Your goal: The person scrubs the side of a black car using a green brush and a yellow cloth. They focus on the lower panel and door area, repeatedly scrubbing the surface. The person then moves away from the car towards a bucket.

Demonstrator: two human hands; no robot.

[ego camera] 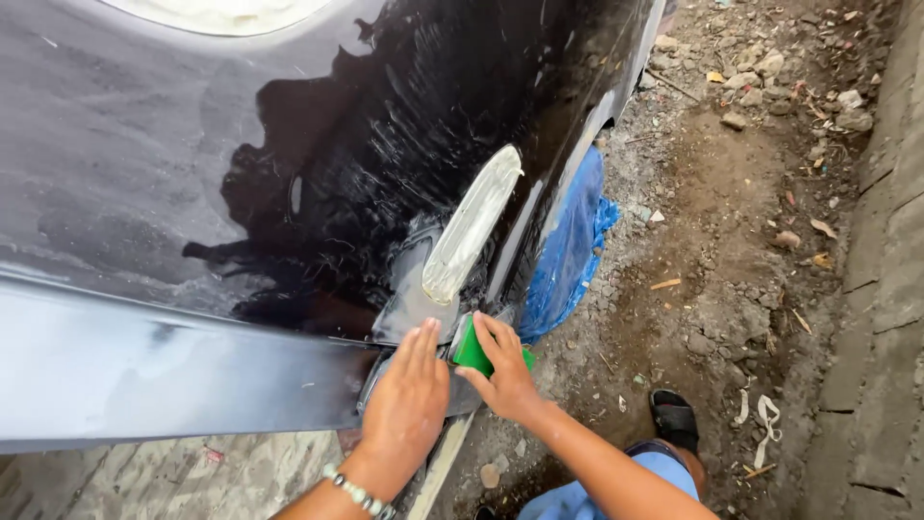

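Low on the black car panel (289, 173), the left hand (409, 395) lies flat with fingers spread open, just below a pale patch of filler (472, 221). Right beside it, the right hand (505, 371) grips a green block (472, 351) pressed against the panel, with blue sheeting (573, 246) hanging just beyond.

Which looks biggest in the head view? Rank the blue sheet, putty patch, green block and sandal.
1. Blue sheet
2. Putty patch
3. Green block and sandal: look alike; right hand partly hides the block.
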